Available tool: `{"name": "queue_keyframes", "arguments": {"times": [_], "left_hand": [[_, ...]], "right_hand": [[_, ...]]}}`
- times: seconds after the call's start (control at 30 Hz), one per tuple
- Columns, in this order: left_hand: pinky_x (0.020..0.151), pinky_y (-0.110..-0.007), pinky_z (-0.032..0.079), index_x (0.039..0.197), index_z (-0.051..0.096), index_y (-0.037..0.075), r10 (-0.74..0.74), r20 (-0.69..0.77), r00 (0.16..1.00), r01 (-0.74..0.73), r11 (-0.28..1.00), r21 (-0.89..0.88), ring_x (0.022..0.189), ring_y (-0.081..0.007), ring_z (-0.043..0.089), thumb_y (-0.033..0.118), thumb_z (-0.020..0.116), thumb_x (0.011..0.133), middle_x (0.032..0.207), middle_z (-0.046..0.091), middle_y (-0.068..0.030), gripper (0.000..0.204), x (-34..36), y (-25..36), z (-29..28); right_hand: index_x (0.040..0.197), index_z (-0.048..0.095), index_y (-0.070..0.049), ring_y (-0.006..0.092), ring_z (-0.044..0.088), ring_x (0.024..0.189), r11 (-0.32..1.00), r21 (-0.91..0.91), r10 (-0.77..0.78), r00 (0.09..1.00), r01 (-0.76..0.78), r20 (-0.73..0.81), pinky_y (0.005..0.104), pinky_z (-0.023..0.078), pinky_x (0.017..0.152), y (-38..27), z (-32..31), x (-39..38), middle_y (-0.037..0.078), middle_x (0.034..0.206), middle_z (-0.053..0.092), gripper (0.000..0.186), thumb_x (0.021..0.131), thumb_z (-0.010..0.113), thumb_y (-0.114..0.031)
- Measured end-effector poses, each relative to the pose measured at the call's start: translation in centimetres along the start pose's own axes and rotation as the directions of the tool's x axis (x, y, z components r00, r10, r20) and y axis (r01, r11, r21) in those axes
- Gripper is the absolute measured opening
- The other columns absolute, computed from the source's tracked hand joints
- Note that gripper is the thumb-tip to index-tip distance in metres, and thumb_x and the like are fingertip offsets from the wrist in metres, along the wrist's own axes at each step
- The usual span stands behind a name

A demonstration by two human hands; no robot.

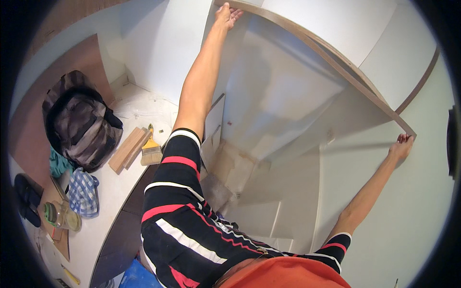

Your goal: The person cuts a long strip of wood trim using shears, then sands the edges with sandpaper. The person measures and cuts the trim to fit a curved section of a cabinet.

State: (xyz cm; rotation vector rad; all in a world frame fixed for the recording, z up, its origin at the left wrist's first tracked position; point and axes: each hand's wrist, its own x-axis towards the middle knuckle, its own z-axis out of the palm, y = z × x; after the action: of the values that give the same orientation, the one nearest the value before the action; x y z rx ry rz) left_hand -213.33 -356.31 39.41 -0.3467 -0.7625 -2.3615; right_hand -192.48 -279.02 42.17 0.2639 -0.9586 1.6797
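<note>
Both my arms are raised to a long, thin wooden strip [326, 55] that runs diagonally along the edge of a white overhead cabinet [317, 24]. My left hand [226, 15] grips the strip's upper-left end at the top of the view, thumb and fingers at its edge. My right hand [401, 146] pinches the lower-right end, against the pale green wall [408, 192]. A second curved strip [422, 79] rises along the wall to the right of where the long strip crosses it.
A white counter [103, 235] on the left holds a camouflage backpack [79, 125], wood blocks [129, 149], a paintbrush [151, 153], a checked cloth [84, 192], a jar [62, 216] and black footwear [26, 197]. A blue object [139, 273] lies low beside it. Boards [211, 129] lean below the cabinet.
</note>
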Motion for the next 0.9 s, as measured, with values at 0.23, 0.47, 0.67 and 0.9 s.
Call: {"name": "queue_keyframes", "arguments": {"times": [0.23, 0.47, 0.67, 0.9], "left_hand": [[0.082, -0.048, 0.061, 0.13, 0.037, -0.003, -0.001, -0.032, 0.999, 0.004, 0.996, 0.084, 0.097, -0.0342, 0.066, 0.028, 0.041, 0.105, 0.118, 0.054, -0.024, 0.04, -2.2, 0.6, 2.0], [0.085, -0.051, 0.059, 0.138, 0.033, -0.004, -0.006, 0.01, 1.0, 0.006, 1.0, 0.028, 0.105, -0.0409, 0.062, 0.031, 0.05, 0.102, 0.127, 0.044, -0.0269, 0.053, 2.4, -1.4, -0.7], [0.084, -0.052, 0.061, 0.14, 0.03, -0.003, -0.013, -0.017, 1.0, 0.013, 1.0, 0.013, 0.103, -0.0432, 0.063, 0.031, 0.051, 0.102, 0.124, 0.043, -0.0257, 0.055, 2.5, -1.1, -0.3], [0.081, -0.051, 0.062, 0.137, 0.033, -0.002, 0.015, -0.012, 1.0, -0.015, 1.0, 0.026, 0.101, -0.0425, 0.064, 0.031, 0.056, 0.1, 0.119, 0.046, -0.0245, 0.054, 1.8, -0.3, 0.2]], "right_hand": [[0.103, 0.056, 0.002, 0.0175, 0.056, 0.081, 0.999, -0.045, 0.021, 0.998, -0.018, 0.057, 0.0322, 0.051, 0.078, -1.0, -1.0, 1.3, 0.009, 0.094, 0.058, 0.022, 0.098, 0.058, -0.019], [0.103, 0.056, 0.002, 0.0171, 0.056, 0.081, 0.996, -0.086, -0.002, 0.998, 0.007, 0.058, 0.0312, 0.051, 0.078, -1.4, -0.7, 0.6, 0.008, 0.095, 0.059, 0.022, 0.098, 0.058, -0.02], [0.104, 0.055, 0.0, 0.0169, 0.058, 0.083, 0.993, -0.103, -0.042, 0.993, 0.054, 0.11, 0.0306, 0.051, 0.08, -1.1, -1.3, 0.9, 0.008, 0.097, 0.06, 0.022, 0.099, 0.058, -0.021], [0.106, 0.054, 0.001, 0.0173, 0.061, 0.084, 0.963, -0.251, -0.052, 0.979, 0.101, 0.195, 0.0324, 0.053, 0.083, -1.8, -1.3, -0.2, 0.011, 0.1, 0.063, 0.024, 0.101, 0.055, -0.023]]}}
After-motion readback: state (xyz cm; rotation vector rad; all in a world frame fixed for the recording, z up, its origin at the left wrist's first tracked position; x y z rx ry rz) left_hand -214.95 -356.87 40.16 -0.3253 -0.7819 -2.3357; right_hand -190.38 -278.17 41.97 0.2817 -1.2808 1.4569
